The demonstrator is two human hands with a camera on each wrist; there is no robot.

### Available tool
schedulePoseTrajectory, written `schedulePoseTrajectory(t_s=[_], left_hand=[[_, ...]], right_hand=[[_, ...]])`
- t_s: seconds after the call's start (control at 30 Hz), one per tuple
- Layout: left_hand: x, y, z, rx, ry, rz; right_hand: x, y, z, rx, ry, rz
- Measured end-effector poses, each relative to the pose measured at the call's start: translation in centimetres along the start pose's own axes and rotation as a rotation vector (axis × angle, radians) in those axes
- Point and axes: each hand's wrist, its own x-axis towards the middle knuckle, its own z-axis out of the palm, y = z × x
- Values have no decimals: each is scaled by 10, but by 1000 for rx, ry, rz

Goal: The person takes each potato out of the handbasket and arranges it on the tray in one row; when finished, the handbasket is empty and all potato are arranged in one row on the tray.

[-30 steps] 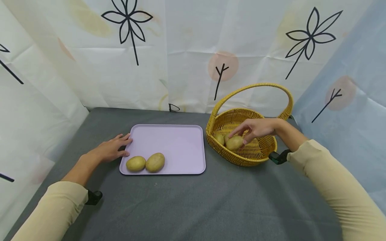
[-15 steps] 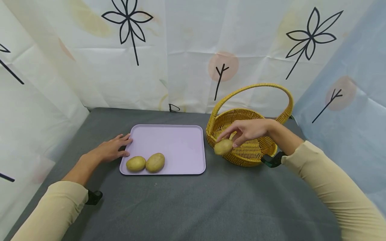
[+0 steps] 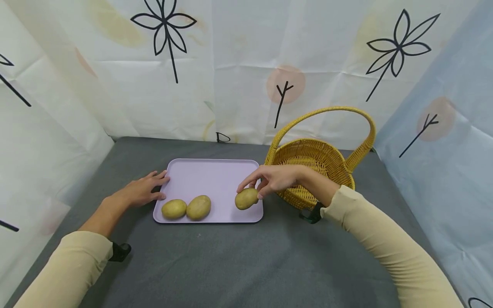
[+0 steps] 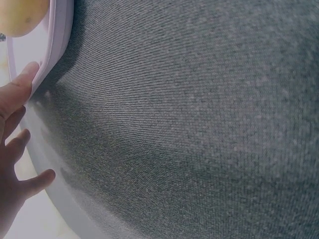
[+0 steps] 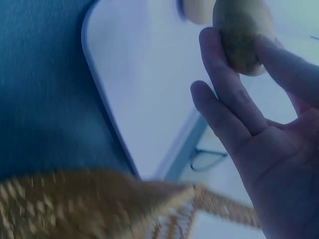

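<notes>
A potato [image 3: 246, 199] is pinched between the thumb and fingers of my right hand [image 3: 275, 177], over the right end of the lilac tray [image 3: 215, 177]. The right wrist view shows the same potato [image 5: 243, 35] at the fingertips. Two more potatoes, one [image 3: 174, 209] at the tray's near left corner and another [image 3: 198, 207] beside it, lie on the tray. My left hand [image 3: 143, 189] touches the tray's left rim with spread, fairly straight fingers. In the left wrist view the thumb of that hand [image 4: 15, 94] lies at the rim.
A yellow wicker basket [image 3: 316, 152] with a tall arched handle stands right of the tray, its front partly hidden by my right forearm. Dark grey cloth [image 3: 215, 265] covers the table. Printed white curtains [image 3: 239, 51] hang behind and at the sides.
My right hand has lifted a potato out of the basket and carried it left over the tray. My left hand and the two potatoes on the tray have stayed in place.
</notes>
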Motion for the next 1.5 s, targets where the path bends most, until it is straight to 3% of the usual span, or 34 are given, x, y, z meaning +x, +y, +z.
schedulePoseTrajectory(t_s=[0.37,0.53,0.63,1.17,1.5], left_hand=[[0,-1,-1,-7,-2,1],[-1,-2,0,-7,0,6],[0,-3,2,-4,5,7],[4,-3,2,13,3,7],[4,-3,2,9,1,15]], right_hand=[[49,22,17,-52,8,-68],[67,28,27,-148,130,-71],[76,33,37,-184,198,-32],[88,31,54,-53,274,62],[91,33,54,-119,320,34]])
